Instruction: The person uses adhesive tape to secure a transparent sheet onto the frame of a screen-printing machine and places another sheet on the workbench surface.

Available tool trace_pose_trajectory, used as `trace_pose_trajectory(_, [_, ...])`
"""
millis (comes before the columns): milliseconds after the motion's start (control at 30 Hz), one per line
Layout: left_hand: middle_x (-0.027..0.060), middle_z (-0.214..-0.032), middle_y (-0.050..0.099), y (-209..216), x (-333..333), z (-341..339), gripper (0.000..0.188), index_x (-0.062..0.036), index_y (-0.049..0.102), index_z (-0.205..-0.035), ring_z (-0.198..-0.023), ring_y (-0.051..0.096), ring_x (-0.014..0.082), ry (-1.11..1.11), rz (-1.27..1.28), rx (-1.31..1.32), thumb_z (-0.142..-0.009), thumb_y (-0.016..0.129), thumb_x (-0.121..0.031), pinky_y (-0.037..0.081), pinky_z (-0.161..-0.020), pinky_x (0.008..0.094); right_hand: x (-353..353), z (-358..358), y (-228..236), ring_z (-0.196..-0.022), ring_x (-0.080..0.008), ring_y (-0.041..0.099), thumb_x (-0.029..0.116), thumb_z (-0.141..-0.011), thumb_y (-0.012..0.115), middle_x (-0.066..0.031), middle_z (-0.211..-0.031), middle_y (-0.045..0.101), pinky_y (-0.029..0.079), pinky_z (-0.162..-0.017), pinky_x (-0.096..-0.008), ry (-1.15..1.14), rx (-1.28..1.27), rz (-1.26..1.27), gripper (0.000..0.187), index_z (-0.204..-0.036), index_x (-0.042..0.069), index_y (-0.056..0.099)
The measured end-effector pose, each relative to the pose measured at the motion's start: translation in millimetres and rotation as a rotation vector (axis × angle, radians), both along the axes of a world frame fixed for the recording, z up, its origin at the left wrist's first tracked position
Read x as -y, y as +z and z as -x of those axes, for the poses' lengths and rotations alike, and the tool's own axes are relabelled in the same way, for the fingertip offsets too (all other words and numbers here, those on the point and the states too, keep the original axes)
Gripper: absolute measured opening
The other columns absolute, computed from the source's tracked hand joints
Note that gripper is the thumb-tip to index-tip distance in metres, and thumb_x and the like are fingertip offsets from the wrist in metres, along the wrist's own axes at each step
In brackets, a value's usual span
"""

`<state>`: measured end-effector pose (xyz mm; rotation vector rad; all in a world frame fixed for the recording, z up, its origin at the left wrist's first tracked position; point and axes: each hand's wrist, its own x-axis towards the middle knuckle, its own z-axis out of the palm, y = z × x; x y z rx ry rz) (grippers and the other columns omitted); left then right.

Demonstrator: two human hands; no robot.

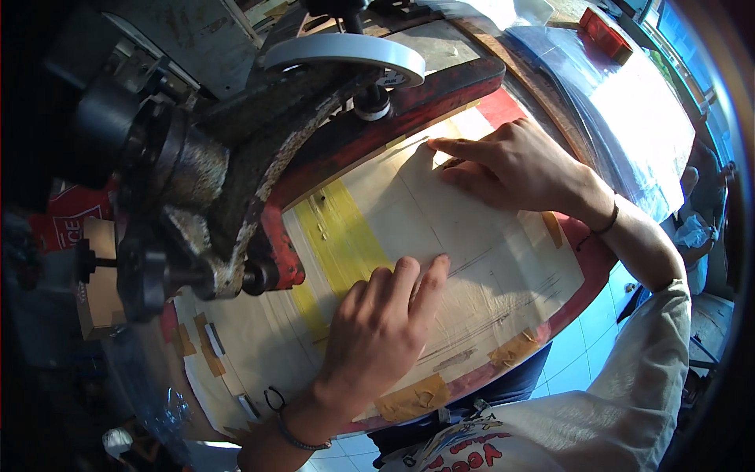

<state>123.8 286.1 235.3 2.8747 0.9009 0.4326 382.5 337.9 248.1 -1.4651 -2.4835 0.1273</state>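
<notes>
- Matt, creased paper-like sheet (pixel 487 244) lies before you.
- Rough, chipped metal arm (pixel 263 145) at your ten o'clock.
- Glossy plastic sheeting (pixel 613 102) at your two o'clock.

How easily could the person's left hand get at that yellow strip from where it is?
Likely yes, quite easily: the left hand appears to rest on the pale sheet right by the yellow strip, with nothing visible between them.

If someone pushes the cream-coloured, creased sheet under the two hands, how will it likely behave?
The cream sheet is probably floppy, since fine creases run across it. It would likely resist sliding, as brown tape pieces cover parts of its edge.
</notes>
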Motion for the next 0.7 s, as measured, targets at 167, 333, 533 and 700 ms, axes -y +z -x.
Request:
trace_pose_trajectory(167, [0.0068,-0.093,0.055,-3.3,-4.6,-1.8,0.027,-0.0071,0.061,-0.112,-0.078,0.061,0.0213,-0.026,-0.015,0.053,-0.085,0.061,-0.008,0.052,-0.065,0.0345,-10.4,-21.3,-3.8,-0.064,-0.0252,0.065,0.038,-0.099,0.057,-0.0113,-0.076,0.07,0.05,-0.06,-0.0372,0.29,-0.284,0.171,0.033,-0.11,0.012,0.075])
trace_pose_trajectory(333, [0.0145,-0.09,0.068,-3.0,-12.7,-0.2,0.012,-0.0048,0.063,-0.105,-0.078,0.069,0.033,0.023,0.211,0.323,-0.095,0.058,-0.009,0.054,-0.067,0.041,-6.6,-22.4,15.8,-0.08,-0.0172,0.069,0.052,-0.102,0.047,-0.0097,-0.081,0.072,0.051,-0.068,-0.0353,0.45,-0.465,0.504,0.057,-0.106,0.002,0.074])
trace_pose_trajectory(533, [0.0162,-0.076,0.068,7.0,-14.5,4.6,0.013,-0.0001,0.064,-0.095,-0.07,0.068,0.0318,0.101,0.373,0.32,-0.096,0.06,-0.012,0.052,-0.063,0.0372,-1.4,-21.7,23.0,-0.074,-0.0135,0.069,0.025,-0.092,0.072,-0.0068,-0.085,0.073,0.054,-0.068,-0.0286,0.284,-0.332,0.638,0.025,-0.101,0.002,0.073])
trace_pose_trajectory(700, [0.0088,-0.07,0.066,25.7,-16.0,20.9,0.022,0.0018,0.067,-0.099,-0.061,0.059,0.0115,0.096,0.598,0.257,-0.093,0.068,-0.019,0.048,-0.061,0.0292,-3.8,-40.8,25.3,-0.073,-0.0125,0.068,0.026,-0.092,0.072,-0.0046,-0.079,0.072,0.054,-0.067,-0.0276,0.308,-0.348,0.662,0.026,-0.101,0.002,0.074])
